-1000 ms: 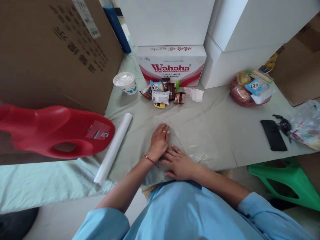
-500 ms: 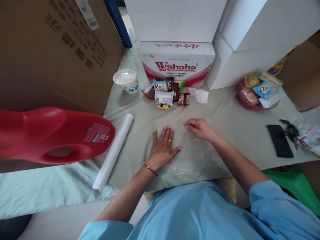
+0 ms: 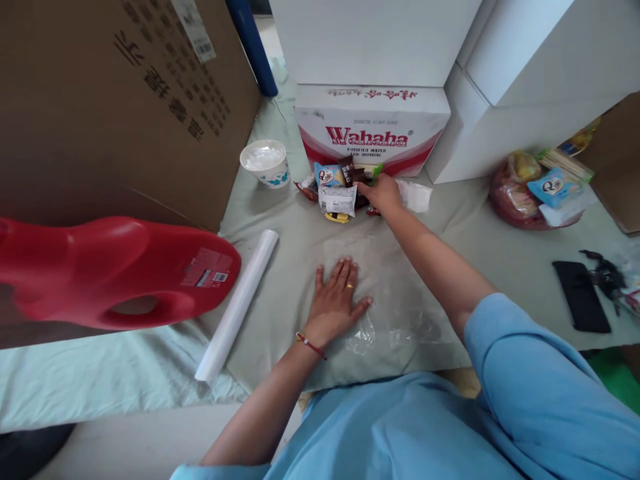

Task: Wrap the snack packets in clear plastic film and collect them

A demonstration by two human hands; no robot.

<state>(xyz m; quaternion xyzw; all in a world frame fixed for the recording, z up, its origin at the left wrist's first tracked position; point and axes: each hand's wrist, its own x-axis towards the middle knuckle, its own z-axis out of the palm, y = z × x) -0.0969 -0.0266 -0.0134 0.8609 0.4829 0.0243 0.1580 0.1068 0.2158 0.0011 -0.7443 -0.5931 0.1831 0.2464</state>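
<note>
Our left hand (image 3: 336,303) lies flat, fingers spread, on the plastic sheet (image 3: 395,293); our right hand (image 3: 383,193) reaches the snack packets (image 3: 337,190), grip unclear.

hands: you have two, left hand (image 3: 336,303) and right hand (image 3: 383,193)
paper cup (image 3: 265,163): you see one
white roll (image 3: 238,304): one
red jug (image 3: 113,270): one
black phone (image 3: 581,305): one
Wahaha carton (image 3: 370,127): one

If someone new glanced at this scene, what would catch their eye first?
Likely the big red jug lying on its side at the left. Next, the right hand reaching into the snack packets before the Wahaha box, while the left hand lies flat on clear plastic film.
</note>
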